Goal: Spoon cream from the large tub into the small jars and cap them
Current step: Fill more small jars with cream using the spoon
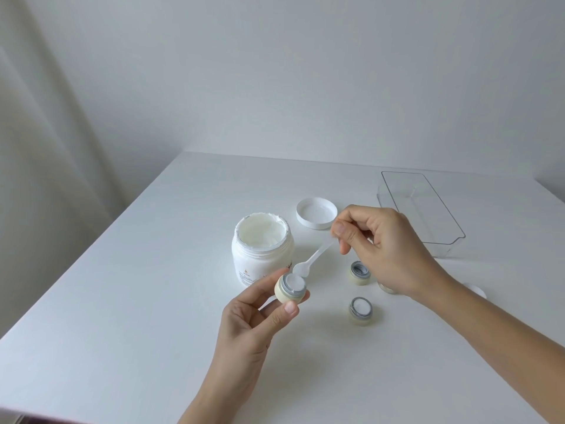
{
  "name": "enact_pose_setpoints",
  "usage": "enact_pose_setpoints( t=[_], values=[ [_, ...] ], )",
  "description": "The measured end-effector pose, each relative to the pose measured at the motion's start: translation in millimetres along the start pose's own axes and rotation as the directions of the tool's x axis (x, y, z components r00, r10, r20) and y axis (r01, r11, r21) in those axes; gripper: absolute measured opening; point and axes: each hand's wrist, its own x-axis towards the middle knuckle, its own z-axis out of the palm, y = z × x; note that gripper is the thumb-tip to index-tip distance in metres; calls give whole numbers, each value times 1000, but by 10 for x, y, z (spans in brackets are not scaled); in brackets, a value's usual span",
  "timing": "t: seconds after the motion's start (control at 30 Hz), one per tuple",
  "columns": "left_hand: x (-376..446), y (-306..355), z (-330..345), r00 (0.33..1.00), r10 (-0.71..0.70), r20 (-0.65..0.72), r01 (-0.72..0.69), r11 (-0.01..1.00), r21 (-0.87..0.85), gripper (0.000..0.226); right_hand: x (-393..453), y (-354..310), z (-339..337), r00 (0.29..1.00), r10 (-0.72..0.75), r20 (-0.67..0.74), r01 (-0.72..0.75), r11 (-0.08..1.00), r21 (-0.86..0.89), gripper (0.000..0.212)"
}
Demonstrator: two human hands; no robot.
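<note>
The large white tub (262, 249) stands open on the table, with cream inside. My left hand (253, 319) holds a small cream-coloured jar (290, 287) tilted toward me, its grey neck filled with white cream. My right hand (382, 246) pinches the handle of a small clear spoon (310, 261), whose bowl rests at the held jar's rim. Two more uncapped small jars stand on the table: one (360, 273) by my right wrist, and one (361, 310) nearer me holding cream. Another small object (387, 288) is mostly hidden under my right hand.
The tub's white lid (316, 213) lies upside down behind the spoon. A clear plastic tray (422, 212) sits at the back right. A white round piece (477, 290) peeks out behind my right forearm. The white table (122, 301) meets a wall behind and a curtain on the left.
</note>
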Motion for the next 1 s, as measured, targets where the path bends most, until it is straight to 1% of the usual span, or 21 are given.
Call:
enact_pose_setpoints(
  t=[0.17, 0.37, 0.53, 0.63, 0.77, 0.83, 0.9, 0.93, 1.0],
  values=[
    [8, -12, -1, 998, 42, -44, -41, 999, 17, 42, -5, 4, -2, 998, 53, 34, -53, 999, 6, 25],
    [-9, -5, 25, 979, 168, -116, -159, 984, 84, 37, -85, -13, 51, 988, 134, 73, -140, 986, 93, 26],
    [-20, -19, 41, 944, 282, -174, -265, 957, 116, 42, -194, -27, 151, 978, 205, 35, -208, 966, 156, 27],
    [-16, -26, 47, 913, 351, -208, -321, 933, 165, 41, -255, -30, 216, 972, 233, 10, -231, 954, 192, 27],
    [-9, -62, 26, 882, 397, -255, -346, 912, 221, 41, -329, -44, 290, 963, 269, 5, -261, 930, 260, 27],
    [-10, -72, 20, 873, 412, -260, -353, 903, 244, 41, -360, -43, 323, 951, 309, 33, -303, 900, 314, 27],
    [-7, -77, 19, 871, 416, -260, -349, 898, 266, 41, -369, -34, 340, 922, 374, 99, -382, 843, 379, 26],
    [-7, -79, 20, 874, 412, -256, -345, 899, 270, 41, -365, -28, 336, 901, 411, 143, -429, 789, 439, 27],
    [-9, -81, 28, 888, 388, -245, -324, 908, 265, 40, -352, -15, 296, 854, 468, 226, -504, 642, 577, 27]
  ],
)
